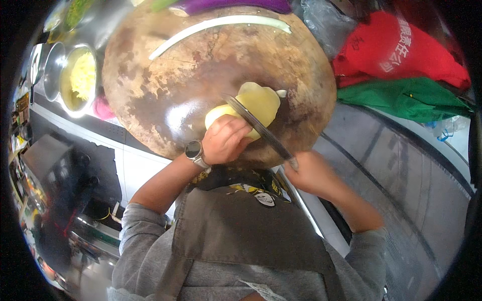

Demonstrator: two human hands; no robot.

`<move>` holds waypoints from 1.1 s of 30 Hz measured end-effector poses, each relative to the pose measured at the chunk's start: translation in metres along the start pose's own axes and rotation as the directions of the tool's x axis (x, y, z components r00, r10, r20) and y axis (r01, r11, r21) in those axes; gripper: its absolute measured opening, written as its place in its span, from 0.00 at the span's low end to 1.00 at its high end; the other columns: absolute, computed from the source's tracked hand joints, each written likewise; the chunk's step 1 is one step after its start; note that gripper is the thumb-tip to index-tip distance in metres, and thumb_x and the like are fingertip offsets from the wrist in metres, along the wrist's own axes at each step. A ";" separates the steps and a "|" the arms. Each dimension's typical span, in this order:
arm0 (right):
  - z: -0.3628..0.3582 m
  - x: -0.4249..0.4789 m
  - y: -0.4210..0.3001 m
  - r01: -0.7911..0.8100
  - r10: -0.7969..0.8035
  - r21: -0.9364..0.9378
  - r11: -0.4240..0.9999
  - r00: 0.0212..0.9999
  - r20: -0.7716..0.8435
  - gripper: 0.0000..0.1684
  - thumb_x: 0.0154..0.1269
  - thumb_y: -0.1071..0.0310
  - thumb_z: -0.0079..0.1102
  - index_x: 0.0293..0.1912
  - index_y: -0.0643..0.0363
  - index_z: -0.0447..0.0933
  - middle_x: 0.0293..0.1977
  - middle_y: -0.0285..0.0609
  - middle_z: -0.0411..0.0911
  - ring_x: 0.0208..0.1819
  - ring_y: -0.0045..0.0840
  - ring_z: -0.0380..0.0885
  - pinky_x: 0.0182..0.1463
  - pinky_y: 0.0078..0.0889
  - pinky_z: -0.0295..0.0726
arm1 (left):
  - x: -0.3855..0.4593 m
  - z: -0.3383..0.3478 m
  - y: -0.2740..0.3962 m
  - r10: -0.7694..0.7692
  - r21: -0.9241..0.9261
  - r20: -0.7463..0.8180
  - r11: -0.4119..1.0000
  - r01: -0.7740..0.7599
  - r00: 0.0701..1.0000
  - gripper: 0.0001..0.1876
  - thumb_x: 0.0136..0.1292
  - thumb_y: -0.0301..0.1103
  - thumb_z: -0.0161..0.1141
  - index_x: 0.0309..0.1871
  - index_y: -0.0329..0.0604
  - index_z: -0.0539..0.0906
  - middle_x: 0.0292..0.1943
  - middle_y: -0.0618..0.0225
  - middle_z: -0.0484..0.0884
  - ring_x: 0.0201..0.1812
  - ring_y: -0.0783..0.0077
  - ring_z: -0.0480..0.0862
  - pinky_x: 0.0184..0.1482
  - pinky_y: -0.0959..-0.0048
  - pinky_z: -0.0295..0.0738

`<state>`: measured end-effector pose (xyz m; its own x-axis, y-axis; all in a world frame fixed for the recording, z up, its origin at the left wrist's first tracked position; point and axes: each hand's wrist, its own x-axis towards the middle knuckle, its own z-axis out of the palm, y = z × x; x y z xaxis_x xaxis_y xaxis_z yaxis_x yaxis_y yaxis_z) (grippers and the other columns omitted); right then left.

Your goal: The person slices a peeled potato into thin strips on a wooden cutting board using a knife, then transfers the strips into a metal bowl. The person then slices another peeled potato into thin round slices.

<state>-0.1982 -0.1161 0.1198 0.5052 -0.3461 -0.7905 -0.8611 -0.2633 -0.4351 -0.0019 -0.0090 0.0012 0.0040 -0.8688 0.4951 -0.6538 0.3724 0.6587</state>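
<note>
On the round wooden chopping block [165, 86], my left hand [226, 139] presses with bent fingers on a peeled potato [216, 114]. My right hand [310, 169], somewhat blurred, grips the handle end of a kitchen knife [263, 131]. The blade, seen nearly edge-on, points up and left and lies close beside my left fingers. Thin pale yellow potato slices [260, 101] overlap on the right of the blade. A small white piece [281, 93] rests at their edge. The underside of the potato is hidden by my hand.
A long pale green vegetable strip [218, 23] curves across the block's far side, near a purple eggplant [241, 5]. At the left stands a metal bowl of yellow shreds [83, 75], beside another metal bowl [55, 71]. Red cloth [380, 52], green cloth [403, 98] and clear plastic [325, 26] lie right.
</note>
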 end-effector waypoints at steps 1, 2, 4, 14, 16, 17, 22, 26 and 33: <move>0.004 0.010 -0.002 -0.014 0.014 0.010 1.000 1.000 0.008 0.15 0.55 0.63 0.53 0.34 0.68 0.75 0.24 0.61 0.75 0.30 0.52 0.77 0.36 0.47 0.76 | 0.001 0.000 0.000 0.001 -0.005 -0.004 1.000 -0.001 1.000 0.22 0.43 0.26 0.67 0.46 0.38 0.76 0.41 0.63 0.76 0.42 0.60 0.76 0.46 0.65 0.72; 0.009 0.019 -0.004 -0.029 0.028 0.021 0.999 0.999 0.016 0.15 0.56 0.63 0.52 0.34 0.69 0.75 0.24 0.61 0.75 0.30 0.51 0.77 0.36 0.45 0.76 | 0.001 0.000 0.001 -0.005 0.002 0.001 1.000 0.005 1.000 0.22 0.44 0.26 0.67 0.46 0.38 0.76 0.42 0.62 0.76 0.43 0.60 0.75 0.47 0.65 0.71; 0.030 0.041 0.002 0.036 -0.040 -0.048 0.998 0.995 -0.092 0.15 0.55 0.64 0.53 0.35 0.68 0.75 0.25 0.62 0.75 0.31 0.51 0.77 0.37 0.45 0.76 | 0.000 0.001 0.002 -0.011 0.015 0.015 1.000 0.011 1.000 0.21 0.47 0.26 0.66 0.47 0.38 0.76 0.43 0.62 0.74 0.45 0.59 0.74 0.49 0.64 0.69; 0.013 0.000 0.007 0.140 -0.132 0.045 0.989 0.981 -0.144 0.16 0.55 0.64 0.53 0.39 0.67 0.75 0.23 0.58 0.75 0.28 0.47 0.78 0.34 0.43 0.76 | -0.004 0.001 0.002 -0.010 0.018 0.005 1.000 0.009 1.000 0.21 0.46 0.26 0.66 0.47 0.38 0.76 0.42 0.62 0.75 0.45 0.59 0.74 0.49 0.63 0.69; -0.001 -0.018 0.004 0.083 -0.081 0.021 0.996 0.993 -0.084 0.15 0.56 0.64 0.53 0.38 0.68 0.74 0.22 0.57 0.75 0.27 0.45 0.78 0.32 0.41 0.75 | -0.005 0.003 0.001 -0.007 0.007 -0.004 1.000 0.007 1.000 0.21 0.47 0.26 0.66 0.47 0.37 0.76 0.42 0.62 0.75 0.44 0.60 0.74 0.48 0.64 0.69; -0.008 -0.027 -0.001 0.040 -0.039 0.035 0.999 0.999 -0.034 0.15 0.57 0.65 0.53 0.38 0.68 0.74 0.22 0.57 0.75 0.26 0.45 0.78 0.32 0.41 0.75 | -0.005 0.004 0.000 -0.008 0.001 -0.010 1.000 0.008 1.000 0.20 0.47 0.26 0.66 0.47 0.37 0.76 0.42 0.62 0.75 0.44 0.60 0.75 0.48 0.64 0.69; -0.015 -0.031 -0.002 -0.062 0.061 0.010 0.998 0.997 0.047 0.14 0.56 0.65 0.53 0.36 0.68 0.74 0.21 0.56 0.75 0.25 0.45 0.77 0.31 0.42 0.74 | -0.002 0.002 0.001 0.002 0.015 0.005 1.000 -0.002 1.000 0.19 0.48 0.27 0.66 0.46 0.37 0.76 0.42 0.61 0.75 0.43 0.60 0.75 0.47 0.65 0.70; 0.002 -0.002 0.005 -0.034 0.034 0.010 0.999 0.999 -0.003 0.15 0.54 0.63 0.54 0.32 0.68 0.76 0.23 0.60 0.75 0.29 0.51 0.77 0.36 0.47 0.76 | -0.005 0.003 -0.002 0.014 -0.008 0.000 1.000 -0.014 1.000 0.20 0.48 0.28 0.66 0.46 0.38 0.76 0.42 0.62 0.75 0.43 0.59 0.75 0.47 0.64 0.70; 0.037 0.042 0.009 0.048 -0.053 -0.043 0.998 0.991 -0.126 0.16 0.55 0.66 0.52 0.39 0.69 0.76 0.29 0.62 0.77 0.35 0.51 0.78 0.40 0.45 0.76 | -0.005 0.005 -0.001 0.013 0.019 -0.001 1.000 -0.013 1.000 0.21 0.46 0.28 0.67 0.47 0.39 0.76 0.42 0.62 0.74 0.44 0.59 0.74 0.48 0.64 0.69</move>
<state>-0.1870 -0.0998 0.0662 0.5537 -0.4421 -0.7057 -0.8324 -0.3185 -0.4535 -0.0054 -0.0068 -0.0045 -0.0034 -0.8636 0.5041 -0.6684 0.3770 0.6412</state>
